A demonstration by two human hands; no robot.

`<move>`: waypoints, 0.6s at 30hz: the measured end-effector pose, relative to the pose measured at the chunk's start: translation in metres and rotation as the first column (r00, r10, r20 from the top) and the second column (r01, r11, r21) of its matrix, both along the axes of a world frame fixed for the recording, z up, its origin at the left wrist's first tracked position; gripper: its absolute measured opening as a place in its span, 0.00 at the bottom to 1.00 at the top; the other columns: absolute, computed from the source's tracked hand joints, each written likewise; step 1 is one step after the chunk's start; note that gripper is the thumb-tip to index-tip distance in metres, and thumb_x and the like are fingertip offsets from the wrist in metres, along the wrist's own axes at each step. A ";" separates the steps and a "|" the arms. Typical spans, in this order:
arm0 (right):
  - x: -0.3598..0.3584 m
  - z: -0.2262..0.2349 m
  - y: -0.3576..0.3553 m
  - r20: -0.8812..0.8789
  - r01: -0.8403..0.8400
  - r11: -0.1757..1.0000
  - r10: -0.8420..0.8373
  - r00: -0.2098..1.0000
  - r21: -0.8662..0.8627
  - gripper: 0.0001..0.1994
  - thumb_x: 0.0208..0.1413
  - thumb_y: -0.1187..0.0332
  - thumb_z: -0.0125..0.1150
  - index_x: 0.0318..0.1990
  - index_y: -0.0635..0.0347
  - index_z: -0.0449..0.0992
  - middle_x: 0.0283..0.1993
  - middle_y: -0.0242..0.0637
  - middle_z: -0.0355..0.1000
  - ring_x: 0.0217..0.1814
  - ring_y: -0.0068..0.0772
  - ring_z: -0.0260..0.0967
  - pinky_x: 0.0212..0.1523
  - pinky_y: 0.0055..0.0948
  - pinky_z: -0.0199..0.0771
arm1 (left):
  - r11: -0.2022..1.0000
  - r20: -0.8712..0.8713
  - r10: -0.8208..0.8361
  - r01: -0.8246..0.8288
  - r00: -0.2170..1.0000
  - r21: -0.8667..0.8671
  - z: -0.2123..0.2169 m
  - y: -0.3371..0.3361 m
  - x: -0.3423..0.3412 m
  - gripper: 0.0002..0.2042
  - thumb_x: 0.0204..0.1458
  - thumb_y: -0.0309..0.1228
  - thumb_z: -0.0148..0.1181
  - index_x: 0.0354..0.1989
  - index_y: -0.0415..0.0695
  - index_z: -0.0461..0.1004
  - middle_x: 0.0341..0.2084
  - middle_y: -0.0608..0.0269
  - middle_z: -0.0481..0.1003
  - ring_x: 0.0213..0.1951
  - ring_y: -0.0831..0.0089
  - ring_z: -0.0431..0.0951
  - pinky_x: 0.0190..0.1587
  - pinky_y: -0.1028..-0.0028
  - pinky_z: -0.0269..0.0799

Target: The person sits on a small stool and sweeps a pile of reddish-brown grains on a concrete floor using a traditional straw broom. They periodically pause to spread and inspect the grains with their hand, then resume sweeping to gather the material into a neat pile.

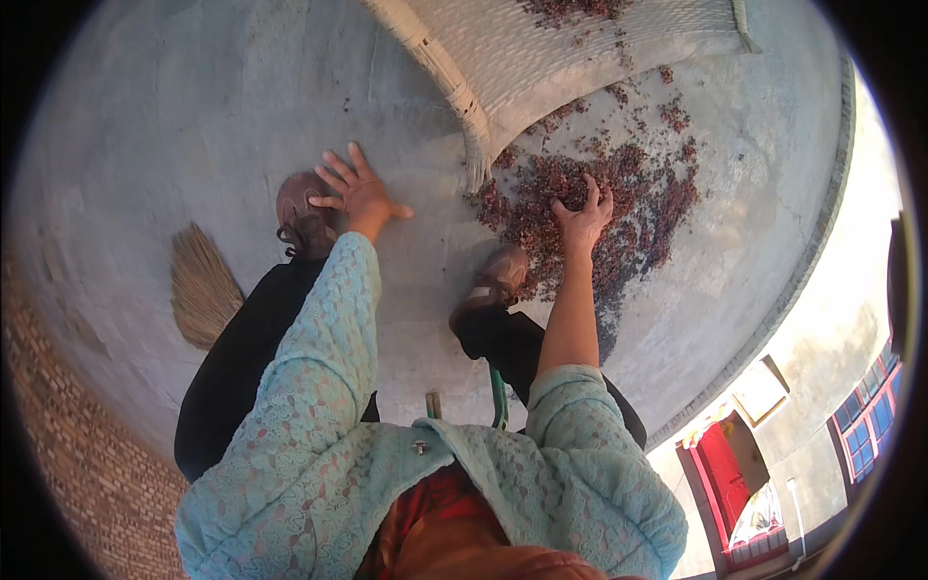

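My left hand (362,200) is open, its fingers spread in the air beside my brown left shoe (298,205), and it holds nothing. Over a loose spread of small dark-red berries (633,198), which look like dried peppercorns, my right hand (583,224) reaches out with fingers bent and apart. No item shows in its grip, and whether its fingertips touch the berries is hard to see. Beyond them, a pale woven mat (570,68) has a raised, curled near edge. More dark-red berries (575,8) lie on the mat at its far side.
A straw broom head (203,288) lies left of my left leg. My right shoe (498,275) stands against the berry spread. Green stool legs (499,396) show under me. Grey concrete (174,126) surrounds everything, with brick paving (87,464) lower left and a red door (723,474) lower right.
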State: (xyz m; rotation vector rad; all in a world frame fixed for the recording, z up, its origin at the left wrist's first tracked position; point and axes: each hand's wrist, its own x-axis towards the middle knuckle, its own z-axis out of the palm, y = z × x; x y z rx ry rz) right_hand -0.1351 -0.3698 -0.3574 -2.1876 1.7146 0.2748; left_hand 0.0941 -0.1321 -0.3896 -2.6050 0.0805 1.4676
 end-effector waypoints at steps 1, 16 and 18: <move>-0.006 -0.004 -0.007 0.037 -0.001 1.000 0.001 0.999 0.016 0.39 0.34 0.67 0.77 0.58 0.32 0.67 0.69 0.46 0.49 0.70 0.64 0.43 0.58 0.61 0.64 | 1.000 -0.003 -0.001 0.001 1.000 0.008 -0.001 0.000 0.000 0.81 0.17 0.52 0.82 0.68 0.47 0.13 0.65 0.35 0.10 0.65 0.37 0.06 0.52 0.22 0.18; -0.039 0.005 -0.069 0.698 0.283 0.748 -0.662 0.272 0.600 0.28 0.44 0.85 0.62 0.55 0.59 0.67 0.44 0.39 0.73 0.42 0.39 0.73 0.39 0.39 0.78 | 0.999 -0.012 0.017 -0.016 1.000 0.029 0.001 -0.003 0.001 0.81 0.17 0.52 0.82 0.69 0.50 0.13 0.66 0.38 0.09 0.66 0.39 0.06 0.52 0.22 0.17; -0.038 0.007 -0.075 0.675 0.337 0.706 -0.703 0.226 0.623 0.28 0.43 0.85 0.63 0.55 0.59 0.66 0.45 0.39 0.73 0.43 0.40 0.74 0.37 0.41 0.78 | 1.000 -0.013 0.013 -0.012 1.000 0.024 0.002 -0.006 0.002 0.80 0.18 0.51 0.82 0.69 0.49 0.14 0.66 0.38 0.10 0.66 0.38 0.07 0.53 0.22 0.17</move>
